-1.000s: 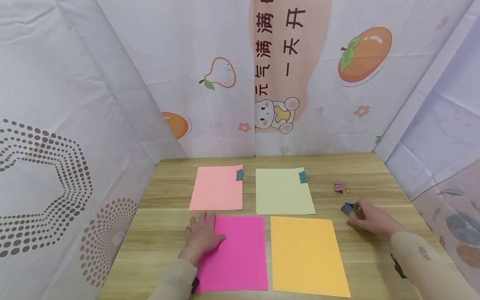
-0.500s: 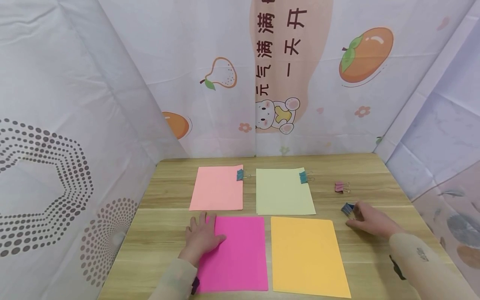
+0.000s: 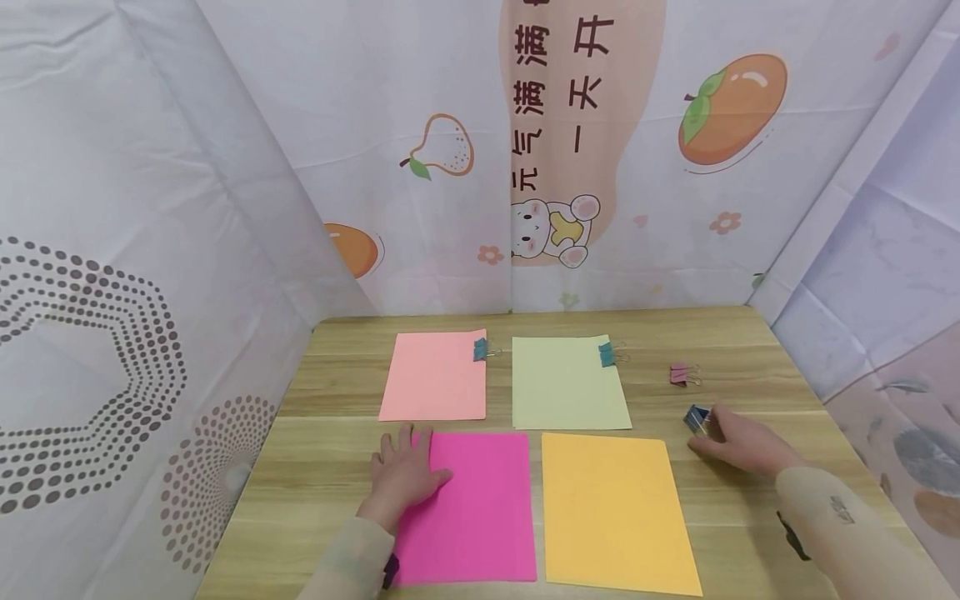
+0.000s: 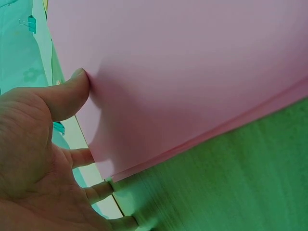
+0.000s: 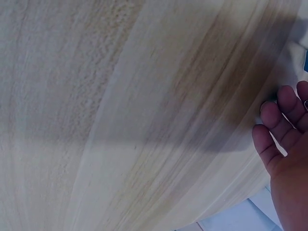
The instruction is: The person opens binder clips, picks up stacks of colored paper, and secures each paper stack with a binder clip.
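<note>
My left hand (image 3: 403, 475) rests with spread fingers on the upper left corner of a magenta stack of paper (image 3: 480, 517). In the left wrist view the thumb (image 4: 72, 96) lies on the paper, and the other fingertips reach past its edge. At the right, my right hand (image 3: 746, 437) pinches a dark blue binder clip (image 3: 697, 418) by its wire handles, between thumb and index finger. In the right wrist view the curled fingers (image 5: 270, 115) show at the right edge, with only a sliver of blue beyond them.
An orange stack of paper (image 3: 615, 508) lies right of the magenta one. Behind are a salmon stack (image 3: 435, 375) and a pale green stack (image 3: 566, 383), each with a teal binder clip (image 3: 480, 349) at its corner. A pink binder clip (image 3: 678, 374) lies on the wooden table (image 3: 322, 467).
My right hand has shifted slightly left, and the dark blue binder clip has turned and come closer into its fingers. The left hand has stayed put.
</note>
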